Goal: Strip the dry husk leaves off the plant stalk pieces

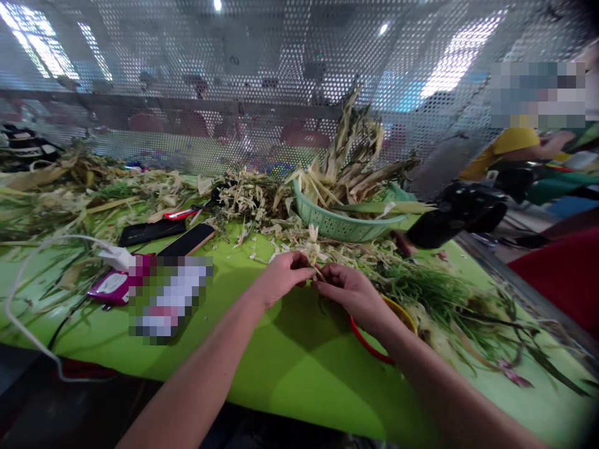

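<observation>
Pale husk bundle [313, 249] pinched in L hand [284, 275]; thin strip [320, 272] apparently pinched in R hand [350, 292]; bundle should be held steady, strip tensioned evenly w/o tearing.

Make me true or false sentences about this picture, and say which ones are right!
1. The left hand and right hand pinch a small, pale, husk-like piece. True.
2. The pale green plastic basket is upside down. False: that basket is upright, holding long, dry husks.
3. A shiny magenta object lies left of the basket. True.
4. The round red-and-yellow rim is by the left forearm. False: that rim is partly hidden by the right forearm.
</observation>
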The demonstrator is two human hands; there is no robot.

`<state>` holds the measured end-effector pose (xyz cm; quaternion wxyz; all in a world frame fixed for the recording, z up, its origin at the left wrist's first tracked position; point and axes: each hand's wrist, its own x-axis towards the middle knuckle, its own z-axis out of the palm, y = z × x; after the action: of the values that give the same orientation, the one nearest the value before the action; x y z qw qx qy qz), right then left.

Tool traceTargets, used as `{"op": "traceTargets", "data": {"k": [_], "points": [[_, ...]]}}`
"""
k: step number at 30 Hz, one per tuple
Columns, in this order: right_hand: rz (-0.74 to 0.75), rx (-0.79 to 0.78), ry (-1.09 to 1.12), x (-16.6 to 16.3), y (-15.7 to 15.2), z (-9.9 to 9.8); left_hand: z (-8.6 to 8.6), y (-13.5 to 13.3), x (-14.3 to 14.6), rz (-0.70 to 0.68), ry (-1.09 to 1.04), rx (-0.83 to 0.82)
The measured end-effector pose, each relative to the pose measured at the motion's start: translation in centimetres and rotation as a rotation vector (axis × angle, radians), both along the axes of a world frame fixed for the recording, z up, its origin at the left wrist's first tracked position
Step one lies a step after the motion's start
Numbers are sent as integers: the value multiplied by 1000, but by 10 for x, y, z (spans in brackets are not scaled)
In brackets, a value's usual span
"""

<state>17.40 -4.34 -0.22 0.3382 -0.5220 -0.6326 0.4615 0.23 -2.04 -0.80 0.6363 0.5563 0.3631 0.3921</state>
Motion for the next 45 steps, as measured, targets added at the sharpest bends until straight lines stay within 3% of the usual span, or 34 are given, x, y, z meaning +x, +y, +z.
{"op": "traceTargets", "data": {"k": [7, 13, 19, 28, 37, 45], "points": [[43, -17, 38, 0, 0, 4, 0, 1, 0, 55, 50, 48], [13, 29, -1, 1, -1, 7, 3, 1, -3, 29, 3, -22], [10, -50, 93, 4, 0, 11, 7, -1, -5, 25, 35, -60], [22, -121, 210, 4, 1, 9, -3, 2, -5, -16, 132, 20], [18, -102, 195, 4, 2, 7, 7, -1, -4, 5, 115, -41], [13, -81, 157, 3, 1, 7, -5, 1, -1, 4, 141, 16]]}}
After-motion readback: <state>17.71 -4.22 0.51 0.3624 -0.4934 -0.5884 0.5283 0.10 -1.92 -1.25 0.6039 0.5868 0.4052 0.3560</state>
